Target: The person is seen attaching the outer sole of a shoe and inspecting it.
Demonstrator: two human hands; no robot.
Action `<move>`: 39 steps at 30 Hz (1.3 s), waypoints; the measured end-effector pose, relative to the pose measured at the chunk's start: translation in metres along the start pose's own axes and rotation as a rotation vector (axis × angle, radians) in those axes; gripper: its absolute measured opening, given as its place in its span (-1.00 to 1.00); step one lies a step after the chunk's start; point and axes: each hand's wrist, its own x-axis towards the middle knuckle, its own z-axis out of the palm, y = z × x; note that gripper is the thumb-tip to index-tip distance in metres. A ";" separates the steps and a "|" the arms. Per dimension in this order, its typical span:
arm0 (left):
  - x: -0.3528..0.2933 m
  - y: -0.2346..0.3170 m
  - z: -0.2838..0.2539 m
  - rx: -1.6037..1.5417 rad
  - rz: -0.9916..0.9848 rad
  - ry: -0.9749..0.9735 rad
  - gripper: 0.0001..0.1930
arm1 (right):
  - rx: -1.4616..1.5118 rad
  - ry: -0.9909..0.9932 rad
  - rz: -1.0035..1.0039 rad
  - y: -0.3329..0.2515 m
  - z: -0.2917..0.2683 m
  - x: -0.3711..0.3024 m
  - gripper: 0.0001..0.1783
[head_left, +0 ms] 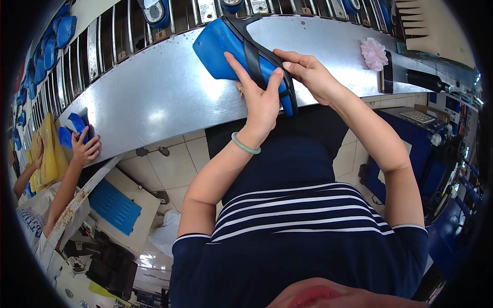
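Observation:
A blue shoe last (pixel 218 54), tilted over the steel bench, carries a black strap upper (pixel 251 51) like that of a sandal. My left hand (pixel 258 97) grips the last from its near left side, the index finger stretched along the blue surface and the thumb by the strap. On the right edge, my right hand (pixel 316 77) pinches the black strap edge between thumb and fingers. The fingertips of both hands come close together there. Part of the strap under my fingers is hidden.
A rack of metal rollers (pixel 113 38) carrying blue lasts runs along the steel bench (pixel 154 87). On the right are a pink flower-like puff (pixel 374 54) and a black-handled tool (pixel 426 80). At left, a co-worker's hand (pixel 84 149) touches blue pieces (pixel 77 123) beside yellow plastic (pixel 49 149).

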 end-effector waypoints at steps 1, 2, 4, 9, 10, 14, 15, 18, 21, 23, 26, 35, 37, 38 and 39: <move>0.000 0.000 0.000 -0.009 0.005 0.000 0.07 | -0.020 0.007 -0.006 0.000 0.001 0.000 -0.49; 0.000 0.000 0.000 -0.018 0.009 0.000 0.07 | -0.027 0.004 -0.005 0.000 0.001 -0.001 -0.50; 0.000 0.000 -0.001 -0.016 0.010 -0.004 0.07 | -0.041 -0.001 -0.002 -0.001 0.003 -0.003 -0.50; 0.000 -0.001 -0.001 -0.024 0.014 -0.001 0.07 | -0.092 0.046 -0.037 0.002 0.012 -0.007 -0.51; 0.000 -0.005 -0.002 -0.041 0.024 -0.003 0.09 | -0.093 0.054 -0.058 0.003 0.014 -0.007 -0.50; 0.001 -0.009 -0.004 -0.017 0.038 0.003 0.11 | -0.323 0.162 -0.228 0.019 0.022 -0.004 -0.52; 0.001 -0.011 -0.003 -0.017 0.027 0.004 0.11 | -0.330 0.187 -0.244 0.021 0.024 -0.005 -0.52; 0.001 -0.006 -0.002 -0.006 0.019 0.008 0.09 | -0.209 0.231 -0.266 0.027 0.030 -0.008 -0.53; 0.000 0.000 0.000 -0.013 0.023 0.014 0.06 | 0.155 0.197 -0.103 0.014 0.026 -0.011 -0.53; -0.001 0.003 -0.001 -0.060 0.006 0.008 0.06 | 0.368 0.161 -0.013 0.011 0.024 -0.012 -0.53; -0.002 0.004 -0.002 -0.133 -0.018 -0.027 0.06 | 0.192 0.180 -0.113 0.019 0.026 -0.011 -0.50; -0.004 -0.001 -0.007 -0.094 -0.048 -0.045 0.06 | -0.071 0.129 -0.090 0.009 0.022 -0.008 -0.45; -0.003 -0.007 -0.007 -0.069 -0.014 -0.043 0.06 | -0.118 0.190 -0.162 0.020 0.031 -0.004 -0.45; -0.002 -0.009 -0.007 -0.055 0.007 -0.043 0.06 | -0.141 0.222 -0.201 0.023 0.034 -0.004 -0.45; -0.002 -0.009 -0.008 -0.064 -0.022 -0.050 0.07 | -0.105 0.218 -0.174 0.023 0.034 -0.004 -0.47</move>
